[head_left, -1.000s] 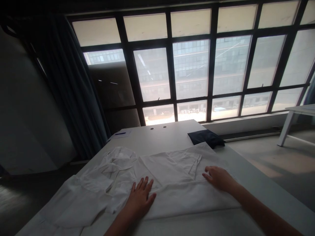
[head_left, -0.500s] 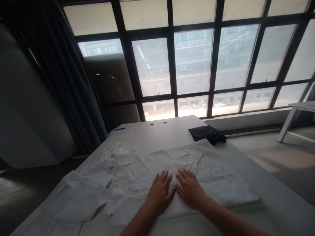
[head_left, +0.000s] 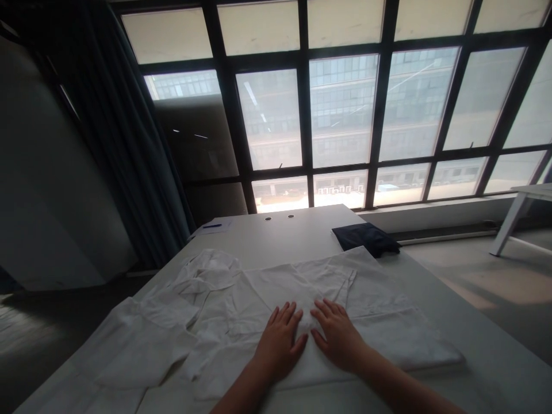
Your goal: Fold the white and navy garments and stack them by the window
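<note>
A white cloth garment point(head_left: 388, 336), partly folded over itself, lies spread across the near part of the table. My left hand point(head_left: 281, 339) rests flat on it with the fingers stretched out. Close beside it, my right hand point(head_left: 337, 333) also lies flat on the fabric, fingers apart. The two thumbs are near each other with a small gap between. Neither hand grips the cloth. On the left the white fabric is bunched and wrinkled point(head_left: 207, 270), and more of it point(head_left: 133, 339) spreads toward the table's left edge.
A folded dark blue cloth point(head_left: 366, 237) lies at the right edge of the white table point(head_left: 284, 244). A pen point(head_left: 212, 226) on paper sits at the far left corner. Beyond stand windows and a dark curtain point(head_left: 116, 138). Another white table point(head_left: 517, 207) is at the right.
The view has shifted slightly. Both hands stay flat on the white garment in almost the same place, and the cloth looks unchanged.
</note>
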Motion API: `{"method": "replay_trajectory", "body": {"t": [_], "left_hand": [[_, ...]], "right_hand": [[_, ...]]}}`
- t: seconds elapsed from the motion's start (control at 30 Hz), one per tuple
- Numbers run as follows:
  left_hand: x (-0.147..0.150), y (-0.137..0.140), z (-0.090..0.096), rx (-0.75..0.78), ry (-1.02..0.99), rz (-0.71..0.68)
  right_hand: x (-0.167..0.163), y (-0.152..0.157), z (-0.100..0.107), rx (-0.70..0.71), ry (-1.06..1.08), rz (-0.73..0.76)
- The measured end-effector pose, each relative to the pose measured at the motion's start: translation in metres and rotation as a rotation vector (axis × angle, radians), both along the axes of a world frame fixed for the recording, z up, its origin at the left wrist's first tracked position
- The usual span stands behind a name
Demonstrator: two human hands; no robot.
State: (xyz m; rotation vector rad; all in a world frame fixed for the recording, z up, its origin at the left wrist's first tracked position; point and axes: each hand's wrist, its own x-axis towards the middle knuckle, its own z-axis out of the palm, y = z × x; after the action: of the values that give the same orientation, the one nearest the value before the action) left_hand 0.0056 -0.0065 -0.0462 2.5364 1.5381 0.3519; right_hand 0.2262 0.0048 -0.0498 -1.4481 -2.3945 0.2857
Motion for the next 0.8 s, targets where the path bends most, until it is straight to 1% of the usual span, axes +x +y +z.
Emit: {"method": "replay_trajectory", "body": {"t": [0.3,0.53,0.8], "left_hand": [[0.001,-0.001,0.002,0.01,0.008,0.007],[0.0,0.005,0.0,-0.001,0.038,0.023],[0.0,0.012,-0.001,-0.034,0.062,0.029]], "right_hand": [[0.0,-0.001,0.0,0.02,0.001,-0.008],[0.001,0.004,-0.002,0.009,-0.012,0.008],[0.007,0.014,-0.006,-0.035,-0.053,0.134]]}}
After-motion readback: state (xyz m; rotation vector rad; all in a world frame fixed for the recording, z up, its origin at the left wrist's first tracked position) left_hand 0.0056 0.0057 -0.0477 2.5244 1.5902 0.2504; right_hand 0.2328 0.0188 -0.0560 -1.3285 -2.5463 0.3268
